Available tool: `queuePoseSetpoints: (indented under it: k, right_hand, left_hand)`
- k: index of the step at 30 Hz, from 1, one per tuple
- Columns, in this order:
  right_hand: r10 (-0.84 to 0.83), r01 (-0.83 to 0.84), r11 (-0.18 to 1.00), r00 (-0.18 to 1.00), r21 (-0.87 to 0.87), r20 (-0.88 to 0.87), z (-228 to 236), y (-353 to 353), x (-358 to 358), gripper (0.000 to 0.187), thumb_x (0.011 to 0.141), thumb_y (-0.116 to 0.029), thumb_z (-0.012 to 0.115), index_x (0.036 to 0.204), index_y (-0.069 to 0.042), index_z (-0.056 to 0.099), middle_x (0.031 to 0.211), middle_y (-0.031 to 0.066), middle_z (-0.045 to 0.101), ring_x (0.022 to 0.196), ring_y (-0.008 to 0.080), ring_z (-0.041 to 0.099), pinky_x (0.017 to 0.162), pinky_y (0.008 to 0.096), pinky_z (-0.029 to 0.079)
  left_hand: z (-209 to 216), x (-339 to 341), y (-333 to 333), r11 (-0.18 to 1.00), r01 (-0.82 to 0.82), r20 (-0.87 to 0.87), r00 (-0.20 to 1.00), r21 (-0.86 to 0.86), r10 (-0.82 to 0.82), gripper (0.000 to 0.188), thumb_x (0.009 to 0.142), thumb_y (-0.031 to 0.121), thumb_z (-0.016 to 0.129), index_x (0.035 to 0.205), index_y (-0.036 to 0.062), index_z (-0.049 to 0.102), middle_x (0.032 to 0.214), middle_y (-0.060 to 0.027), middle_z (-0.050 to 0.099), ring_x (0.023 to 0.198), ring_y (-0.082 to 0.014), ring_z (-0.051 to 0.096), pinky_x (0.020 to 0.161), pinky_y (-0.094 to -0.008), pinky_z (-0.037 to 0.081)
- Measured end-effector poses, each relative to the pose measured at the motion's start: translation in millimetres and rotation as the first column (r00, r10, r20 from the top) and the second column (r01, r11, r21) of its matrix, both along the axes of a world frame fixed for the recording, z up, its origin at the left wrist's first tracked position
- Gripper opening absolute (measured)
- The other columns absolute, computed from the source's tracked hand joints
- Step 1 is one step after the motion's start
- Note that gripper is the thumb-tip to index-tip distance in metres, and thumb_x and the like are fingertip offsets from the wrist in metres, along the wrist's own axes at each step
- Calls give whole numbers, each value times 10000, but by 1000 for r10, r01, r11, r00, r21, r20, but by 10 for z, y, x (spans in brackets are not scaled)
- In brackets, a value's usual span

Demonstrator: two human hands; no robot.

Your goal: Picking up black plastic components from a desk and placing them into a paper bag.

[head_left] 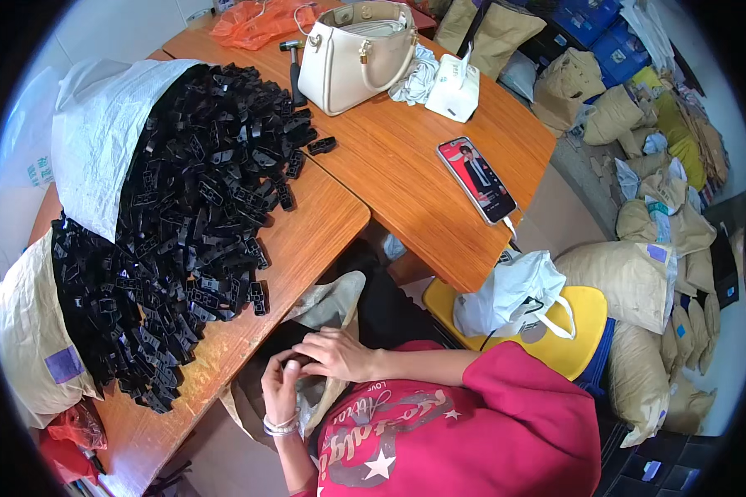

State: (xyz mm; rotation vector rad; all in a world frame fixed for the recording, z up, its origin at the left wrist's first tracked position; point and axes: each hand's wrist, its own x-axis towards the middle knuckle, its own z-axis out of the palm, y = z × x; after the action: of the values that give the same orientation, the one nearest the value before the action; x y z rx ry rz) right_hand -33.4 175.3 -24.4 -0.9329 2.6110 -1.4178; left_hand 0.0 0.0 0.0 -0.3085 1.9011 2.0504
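Observation:
My left hand (280, 388), with bracelets at the wrist, and my right hand (338, 354) meet in front of my red shirt, past the table's near edge. Fingers of both are bent and pressed together; something dark shows between them, mostly hidden, and I cannot make it out. Below the hands gapes an open beige sack (352, 308), its inside dark. On the wooden table (294, 228) to the left lies a large heap of small black plastic parts (199, 182), spilling from a white woven sack (99, 124) and a paper sack (29, 331).
Toward the back stand a cream handbag (348, 62), a hammer (294, 74) and a tissue pack (456, 87). A lit phone (477, 180) lies on the table, cable attached. At right, a white bag (514, 294) rests on a yellow seat (588, 319), beside several full sacks (626, 277).

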Motion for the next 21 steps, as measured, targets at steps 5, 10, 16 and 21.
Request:
queuePoseSetpoints:
  k: [5,10,16,21]
  right_hand:
    - [75,-75,997,997,18,2,5,-15,-126,393,762,-182,692,1098,-10,586,954,130,582,864,320,601,806,410,480]
    - [174,-183,979,979,-85,-104,236,56,-246,382,769,-274,728,1009,11,645,937,129,642,868,279,632,761,386,500]
    - [-390,365,920,884,-139,-259,683,414,-710,59,807,15,615,860,-8,614,764,142,585,706,325,587,617,386,472]
    - [-509,508,859,830,-70,-227,649,434,-1298,133,867,-53,608,974,25,622,911,142,576,759,274,595,646,357,478]
  left_hand:
    - [27,37,105,992,-126,-36,991,21,127,297,866,-13,609,1151,-47,535,857,-62,633,797,-113,629,682,-233,509]
    - [22,111,-6,966,-194,-163,973,-174,166,208,834,18,672,1023,-31,598,806,-35,630,678,-93,602,637,-209,467]
    - [211,49,-26,976,-205,-142,971,-70,194,230,816,43,708,1010,-31,611,763,-36,620,647,-96,598,605,-215,465]
    - [336,-25,-95,933,-152,-251,966,-325,69,304,730,99,775,978,-18,644,727,-74,599,652,-129,536,632,-259,452]
